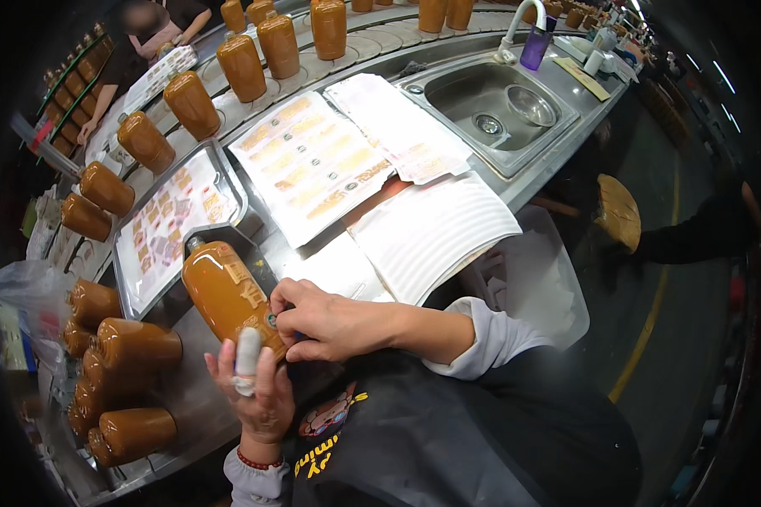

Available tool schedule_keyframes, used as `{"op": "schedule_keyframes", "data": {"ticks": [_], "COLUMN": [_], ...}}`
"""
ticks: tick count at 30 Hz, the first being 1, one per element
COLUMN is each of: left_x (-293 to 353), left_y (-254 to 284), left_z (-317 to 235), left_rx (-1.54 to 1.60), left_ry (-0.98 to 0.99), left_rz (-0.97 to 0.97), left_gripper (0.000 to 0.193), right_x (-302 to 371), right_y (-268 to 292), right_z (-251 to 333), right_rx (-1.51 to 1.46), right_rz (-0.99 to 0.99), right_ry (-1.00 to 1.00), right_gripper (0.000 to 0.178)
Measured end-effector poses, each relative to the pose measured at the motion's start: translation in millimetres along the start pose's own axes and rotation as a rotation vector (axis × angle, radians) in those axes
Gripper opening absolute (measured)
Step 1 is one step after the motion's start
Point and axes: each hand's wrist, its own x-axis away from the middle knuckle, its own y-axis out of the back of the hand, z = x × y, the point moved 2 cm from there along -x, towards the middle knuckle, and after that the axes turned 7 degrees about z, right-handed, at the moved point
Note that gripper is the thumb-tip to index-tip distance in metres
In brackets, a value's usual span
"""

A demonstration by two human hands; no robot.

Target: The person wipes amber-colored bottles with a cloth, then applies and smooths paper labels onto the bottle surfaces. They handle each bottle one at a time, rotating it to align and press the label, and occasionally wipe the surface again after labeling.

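Observation:
A glossy brown bottle (216, 283) with pale raised-looking characters leans in a dark cradle (252, 245), its neck pointing up and left. My left hand (260, 393) cups the bottle's lower end; one finger wears a white cover and another a white wrap. My right hand (334, 325) bends over the bottle's lower right side, fingers pinched together against the surface. A small dark round decal (271, 320) shows by its fingertips; whatever else they hold is hidden.
Left of the cradle is a metal tray (243, 182) bearing decal sheets. Beyond lie printed sheets (300, 160) and white paper (435, 232). Brown bottles (139, 351) lie stacked at lower left; others stand along a curved conveyor (368, 52). A sink (457, 93) and a co-worker's arm (97, 114) are farther off.

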Motion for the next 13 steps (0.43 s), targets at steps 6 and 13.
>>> {"op": "schedule_keyframes", "data": {"ticks": [6,13], "left_x": [19,48], "left_y": [-15,7], "left_z": [9,6], "left_rx": [0.232,-0.036], "left_ry": [0.198,-0.004], "left_rz": [-0.11,0.008], "left_gripper": [0.04,0.037], "right_x": [-1,2], "right_y": [2,8], "right_z": [2,-6], "right_rx": [0.004,0.013], "right_rz": [0.042,0.089], "right_ry": [-0.02,-0.059], "right_gripper": [0.019,0.019]}}
